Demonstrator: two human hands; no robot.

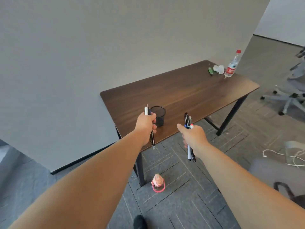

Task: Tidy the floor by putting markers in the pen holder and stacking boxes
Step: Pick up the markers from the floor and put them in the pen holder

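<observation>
Two hands are full. The left hand (146,121) is closed around a few markers (152,138), their ends sticking out above and below the fist. It hangs just beside the holder (158,115), a black mesh cup that stands near the front corner of the tabletop (189,95). The right hand (193,134) grips its own bundle (188,120) a little further from the cup, over the edge. I think the left bundle should go first: lift it over the rim, keep it upright, and release only when the tips are inside, because the light cup may tip. The right follows. No boxes are in view.
</observation>
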